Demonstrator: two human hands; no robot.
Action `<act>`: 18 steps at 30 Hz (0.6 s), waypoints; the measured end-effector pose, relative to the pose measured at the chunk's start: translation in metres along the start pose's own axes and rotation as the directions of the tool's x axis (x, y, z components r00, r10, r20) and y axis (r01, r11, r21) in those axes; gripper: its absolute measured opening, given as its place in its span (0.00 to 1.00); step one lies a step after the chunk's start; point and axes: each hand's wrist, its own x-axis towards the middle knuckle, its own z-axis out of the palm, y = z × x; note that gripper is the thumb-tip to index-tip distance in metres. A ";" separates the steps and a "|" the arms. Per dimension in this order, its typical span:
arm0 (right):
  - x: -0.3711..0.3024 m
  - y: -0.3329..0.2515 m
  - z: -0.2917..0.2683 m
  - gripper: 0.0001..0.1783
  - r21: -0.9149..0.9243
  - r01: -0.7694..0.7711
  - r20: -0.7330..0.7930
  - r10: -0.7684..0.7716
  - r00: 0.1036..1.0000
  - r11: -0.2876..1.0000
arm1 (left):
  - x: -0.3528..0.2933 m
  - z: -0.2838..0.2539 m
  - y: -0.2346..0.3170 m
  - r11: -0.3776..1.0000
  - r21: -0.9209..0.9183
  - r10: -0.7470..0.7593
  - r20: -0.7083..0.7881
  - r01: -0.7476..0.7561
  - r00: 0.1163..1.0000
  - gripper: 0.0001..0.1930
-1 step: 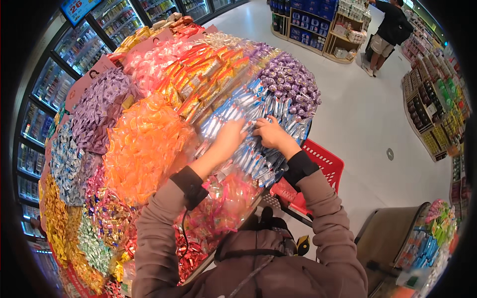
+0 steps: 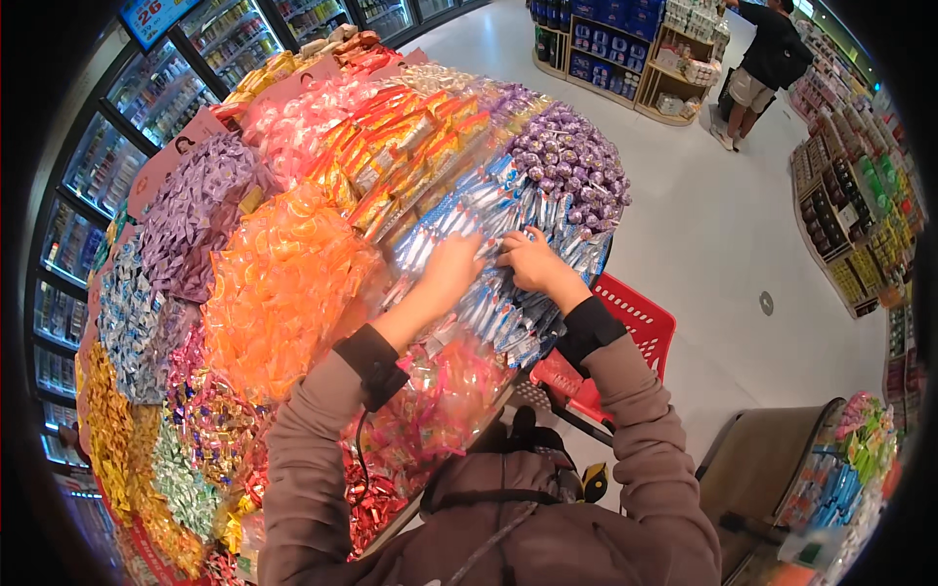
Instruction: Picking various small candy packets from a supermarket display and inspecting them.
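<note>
Packets (image 2: 500, 311), blue-and-white, slant away beneath my left hand (image 2: 453, 266) and right hand (image 2: 533, 262); fingers (image 2: 514, 240) half-curled, any hold I can't tell.

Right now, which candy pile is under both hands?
The blue-and-white pile beside round purple candies: only it lies under the left hand and right hand.

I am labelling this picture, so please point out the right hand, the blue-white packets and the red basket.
Right hand (image 2: 535, 266): head view, on the back of the hand.
Blue-white packets (image 2: 502, 311): head view, on the pile's lower part.
Red basket (image 2: 651, 314): head view, on its perforated side wall.
</note>
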 end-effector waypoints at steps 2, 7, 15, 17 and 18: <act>-0.002 0.000 0.001 0.14 -0.002 0.010 -0.033 -0.010 0.999 1.000 | 0.001 0.001 0.001 0.992 0.107 -0.091 0.195 0.071 0.976 0.13; -0.001 -0.005 0.002 0.12 0.003 -0.027 -0.040 0.027 0.999 1.000 | 0.005 0.015 -0.001 0.986 0.165 -0.049 0.195 0.017 0.980 0.10; -0.002 -0.003 0.004 0.17 -0.042 -0.034 0.002 0.034 0.999 0.999 | 0.022 0.036 0.008 0.950 0.312 -0.055 0.248 -0.026 0.967 0.07; -0.003 -0.003 0.008 0.14 -0.073 -0.016 -0.056 0.012 0.998 0.997 | 0.029 0.036 0.001 0.955 0.298 -0.102 0.336 -0.003 0.936 0.10; -0.003 -0.003 0.008 0.14 -0.075 -0.016 -0.056 0.012 0.998 0.997 | 0.030 0.038 -0.002 0.955 0.296 -0.102 0.334 -0.002 0.937 0.10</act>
